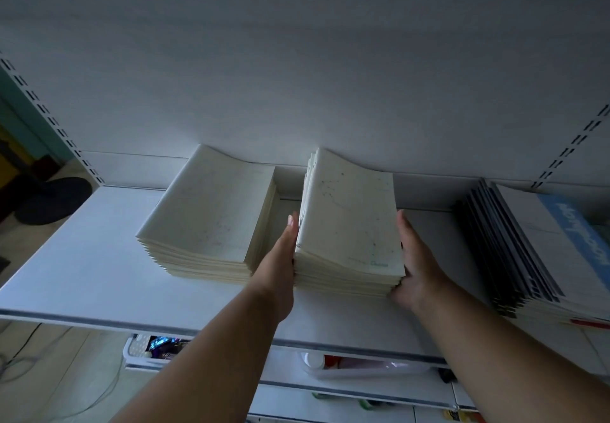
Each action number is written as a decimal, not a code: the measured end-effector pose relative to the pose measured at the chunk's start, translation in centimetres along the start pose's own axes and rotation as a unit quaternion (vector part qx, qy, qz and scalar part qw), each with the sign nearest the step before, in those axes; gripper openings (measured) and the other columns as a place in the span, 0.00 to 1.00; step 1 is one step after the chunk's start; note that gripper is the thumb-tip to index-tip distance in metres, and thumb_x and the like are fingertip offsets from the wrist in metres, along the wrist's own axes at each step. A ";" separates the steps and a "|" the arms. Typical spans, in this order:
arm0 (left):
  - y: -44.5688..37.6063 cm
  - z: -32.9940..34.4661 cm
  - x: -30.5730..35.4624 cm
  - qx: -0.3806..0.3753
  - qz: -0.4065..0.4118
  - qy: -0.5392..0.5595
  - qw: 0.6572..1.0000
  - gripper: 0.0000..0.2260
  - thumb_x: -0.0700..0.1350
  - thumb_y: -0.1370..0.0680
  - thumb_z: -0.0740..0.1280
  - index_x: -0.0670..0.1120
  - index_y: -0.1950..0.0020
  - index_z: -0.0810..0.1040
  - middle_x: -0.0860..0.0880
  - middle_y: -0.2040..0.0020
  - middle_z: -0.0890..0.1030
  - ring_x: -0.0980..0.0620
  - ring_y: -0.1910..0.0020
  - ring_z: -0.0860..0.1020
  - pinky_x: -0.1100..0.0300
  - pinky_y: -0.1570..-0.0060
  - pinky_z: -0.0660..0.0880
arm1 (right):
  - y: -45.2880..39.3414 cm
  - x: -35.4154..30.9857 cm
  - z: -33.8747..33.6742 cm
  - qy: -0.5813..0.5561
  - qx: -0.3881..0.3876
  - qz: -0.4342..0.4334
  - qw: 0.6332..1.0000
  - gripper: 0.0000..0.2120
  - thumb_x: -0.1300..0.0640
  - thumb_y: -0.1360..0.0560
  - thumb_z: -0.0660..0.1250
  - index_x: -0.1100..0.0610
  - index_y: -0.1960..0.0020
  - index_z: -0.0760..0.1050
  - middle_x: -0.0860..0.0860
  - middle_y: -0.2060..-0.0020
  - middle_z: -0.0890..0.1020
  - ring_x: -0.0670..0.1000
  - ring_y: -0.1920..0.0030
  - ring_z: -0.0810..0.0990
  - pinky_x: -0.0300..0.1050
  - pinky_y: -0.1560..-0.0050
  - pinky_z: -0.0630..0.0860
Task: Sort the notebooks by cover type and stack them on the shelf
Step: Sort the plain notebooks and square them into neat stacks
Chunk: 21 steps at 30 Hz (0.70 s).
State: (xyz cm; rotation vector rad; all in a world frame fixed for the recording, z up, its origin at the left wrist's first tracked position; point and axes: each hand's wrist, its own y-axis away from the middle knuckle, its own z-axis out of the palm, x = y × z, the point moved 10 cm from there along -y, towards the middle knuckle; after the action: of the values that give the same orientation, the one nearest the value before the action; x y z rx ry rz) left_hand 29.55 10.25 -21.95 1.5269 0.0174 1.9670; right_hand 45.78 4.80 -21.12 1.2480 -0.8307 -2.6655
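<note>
Three notebook stacks rest on the white shelf [82,257]. A cream stack [211,214] lies at the centre left. A second cream stack [350,224], with faint marks on its top cover, lies in the middle. My left hand [280,257] presses flat against its left side and my right hand [416,264] cups its right front corner, so both hands grip this stack. At the right a fanned stack of dark-edged notebooks [534,247] has a grey cover with a blue lettered band on top.
The grey back panel [297,76] rises behind the stacks, with slotted uprights at both sides. Below the shelf's front edge sit white bins [155,350] holding small items. A dark round base [52,198] stands on the floor at the left.
</note>
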 end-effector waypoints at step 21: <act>-0.3 1.1 3.8 0.004 -0.065 0.010 0.998 0.24 0.62 0.18 0.55 0.49 0.48 0.86 0.46 0.58 0.86 0.47 0.59 0.85 0.54 0.56 0.77 | -3.6 -2.9 1.0 0.148 0.012 -0.022 0.989 0.35 0.30 0.22 0.48 0.53 0.33 0.76 0.56 0.41 0.83 0.56 0.41 0.82 0.49 0.50 0.78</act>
State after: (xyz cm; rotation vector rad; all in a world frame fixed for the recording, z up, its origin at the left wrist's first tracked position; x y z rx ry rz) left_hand 30.15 11.95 -18.41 1.4719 0.1303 1.8816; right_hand 47.50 9.12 -20.44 1.6328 -0.7984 -2.4213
